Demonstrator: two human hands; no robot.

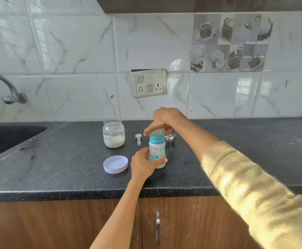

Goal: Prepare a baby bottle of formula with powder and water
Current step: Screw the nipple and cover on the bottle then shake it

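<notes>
1 bottle [157, 151], 1 jar [113, 133], 1 lid [115, 164], 1 scoop [138, 138], 1 steel pot [170, 139]

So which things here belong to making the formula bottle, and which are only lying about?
For the job: baby bottle, gripped by left hand, right hand on its cap; powder jar; jar lid; scoop; steel pot.
Lying about: tap; sink; switchboard.
</notes>
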